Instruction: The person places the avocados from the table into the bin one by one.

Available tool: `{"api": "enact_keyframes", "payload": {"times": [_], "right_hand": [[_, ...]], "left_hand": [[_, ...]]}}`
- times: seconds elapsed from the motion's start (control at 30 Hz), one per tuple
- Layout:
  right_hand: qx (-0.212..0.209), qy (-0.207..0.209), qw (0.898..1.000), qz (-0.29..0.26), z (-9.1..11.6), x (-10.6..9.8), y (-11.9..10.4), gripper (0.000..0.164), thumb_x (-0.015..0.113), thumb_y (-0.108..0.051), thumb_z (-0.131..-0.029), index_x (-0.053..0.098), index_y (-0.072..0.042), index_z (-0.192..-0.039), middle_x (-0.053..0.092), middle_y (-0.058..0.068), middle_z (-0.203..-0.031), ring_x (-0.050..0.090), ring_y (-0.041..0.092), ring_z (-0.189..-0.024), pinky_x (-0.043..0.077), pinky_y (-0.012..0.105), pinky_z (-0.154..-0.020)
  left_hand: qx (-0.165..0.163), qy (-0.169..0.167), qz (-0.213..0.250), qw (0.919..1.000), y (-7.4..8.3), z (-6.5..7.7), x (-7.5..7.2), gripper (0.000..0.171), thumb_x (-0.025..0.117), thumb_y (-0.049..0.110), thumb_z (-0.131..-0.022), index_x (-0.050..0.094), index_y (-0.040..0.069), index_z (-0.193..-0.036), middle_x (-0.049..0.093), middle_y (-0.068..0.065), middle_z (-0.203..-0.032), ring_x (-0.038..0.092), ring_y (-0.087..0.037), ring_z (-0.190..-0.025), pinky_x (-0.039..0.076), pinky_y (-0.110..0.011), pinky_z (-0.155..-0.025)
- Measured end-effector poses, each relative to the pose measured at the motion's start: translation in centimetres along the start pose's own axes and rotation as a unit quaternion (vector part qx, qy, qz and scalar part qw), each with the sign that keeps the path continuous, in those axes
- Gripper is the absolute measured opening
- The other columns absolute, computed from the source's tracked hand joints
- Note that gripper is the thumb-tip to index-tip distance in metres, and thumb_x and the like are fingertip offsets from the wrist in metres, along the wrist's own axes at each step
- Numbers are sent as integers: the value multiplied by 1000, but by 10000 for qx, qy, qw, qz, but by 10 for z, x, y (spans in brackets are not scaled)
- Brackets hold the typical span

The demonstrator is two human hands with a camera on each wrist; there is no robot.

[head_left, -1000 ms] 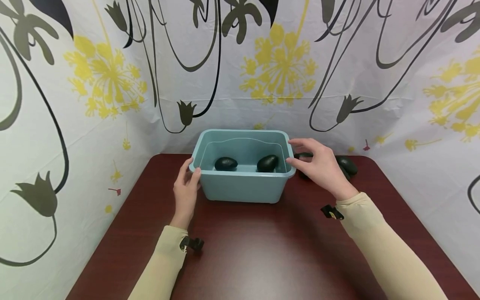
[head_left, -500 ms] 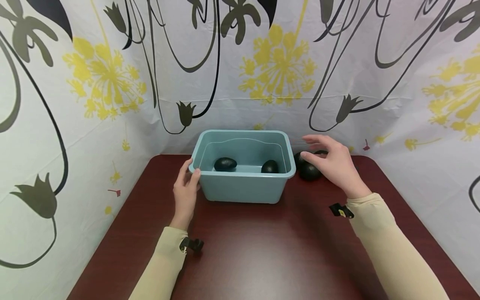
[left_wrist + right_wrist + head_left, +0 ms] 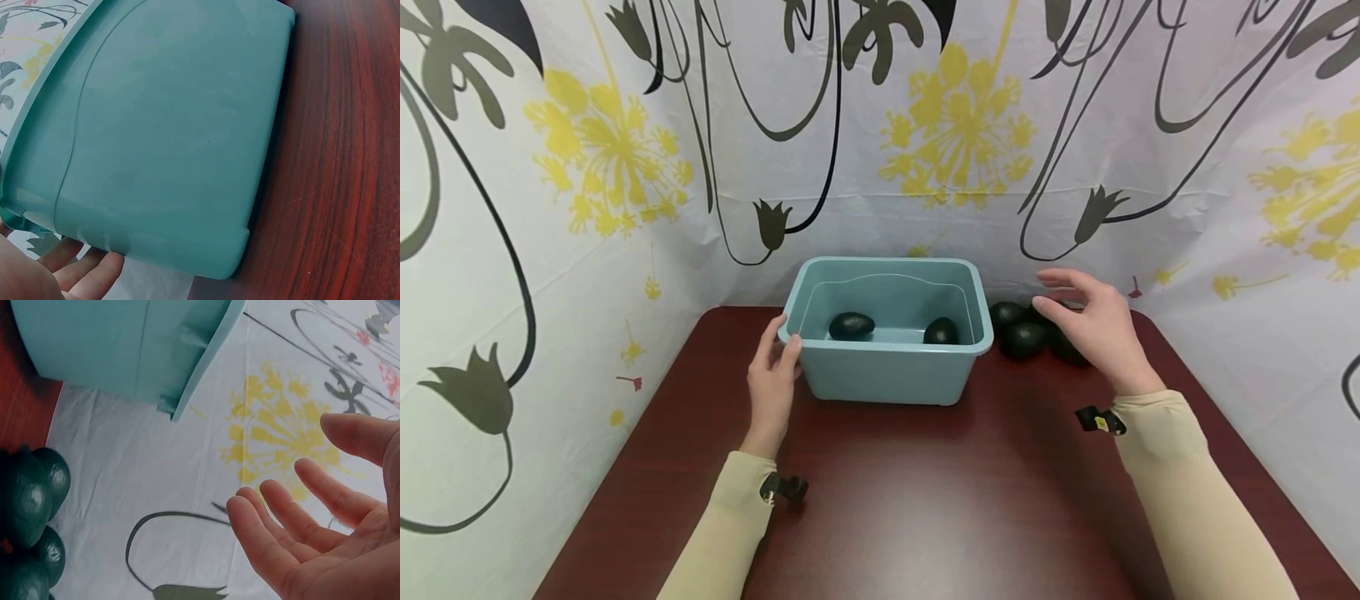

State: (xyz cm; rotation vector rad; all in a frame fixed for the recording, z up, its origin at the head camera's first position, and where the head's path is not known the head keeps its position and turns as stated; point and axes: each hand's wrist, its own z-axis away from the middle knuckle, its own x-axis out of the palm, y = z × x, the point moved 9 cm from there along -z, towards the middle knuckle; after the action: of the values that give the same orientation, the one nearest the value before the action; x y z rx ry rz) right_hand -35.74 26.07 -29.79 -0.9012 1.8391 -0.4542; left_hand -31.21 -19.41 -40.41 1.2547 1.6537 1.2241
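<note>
A light blue plastic bin (image 3: 883, 377) stands on the table in the head view. Inside it lie two dark green avocados, the left one (image 3: 852, 326) and the right one (image 3: 941, 332), apart from each other. My left hand (image 3: 770, 387) holds the bin's near left corner, thumb at the front and fingers along the side; the left wrist view shows fingertips (image 3: 112, 261) against the wall. My right hand (image 3: 1096, 329) hovers with nothing in it, fingers spread and slightly bent. Below and beside it several avocados (image 3: 1024, 340) lie clustered right of the bin, partly hidden by the hand.
The dark red-brown table (image 3: 917, 492) extends toward me in front of the bin. A white cloth with yellow and grey flower prints (image 3: 958, 142) hangs close behind the bin and along both sides of the table.
My right hand has moved from the bin's right rim rightward to the avocado cluster. The right avocado in the bin has shifted and turned slightly. My left hand has stayed at its corner.
</note>
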Motion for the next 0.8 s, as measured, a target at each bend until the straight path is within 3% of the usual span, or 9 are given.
{"api": "enact_keyframes", "payload": {"times": [0.2, 0.47, 0.8], "right_hand": [[313, 158, 9994, 62, -1, -11, 27, 43, 68, -45, -95, 64, -31, -134, 64, 1, -131, 63, 21, -113, 47, 19, -81], [561, 131, 9983, 101, 0, -17, 65, 47, 66, -47, -96, 62, -28, -138, 62, 7, -133, 62, 27, -116, 46, 20, -78], [711, 125, 9962, 487, 6, -19, 109, 51, 65, -45, -97, 61, -13, -137, 62, 18, -132, 62, 36, -112, 44, 21, -74]], "left_hand": [[25, 6, 3, 10000, 0, -1, -1, 55, 63, 36, -101, 46, 26, -152, 50, -16, -146, 55, -25, -124, 49, -49, -97], [6, 41, -52, 10000, 2, -2, -1, 54, 64, 37, -100, 47, 26, -151, 51, -16, -144, 56, -24, -121, 50, -48, -96], [-55, 35, -78, 9999, 1, -1, -1, 54, 63, 36, -101, 46, 26, -152, 49, -14, -146, 55, -26, -124, 47, -54, -98]]}}
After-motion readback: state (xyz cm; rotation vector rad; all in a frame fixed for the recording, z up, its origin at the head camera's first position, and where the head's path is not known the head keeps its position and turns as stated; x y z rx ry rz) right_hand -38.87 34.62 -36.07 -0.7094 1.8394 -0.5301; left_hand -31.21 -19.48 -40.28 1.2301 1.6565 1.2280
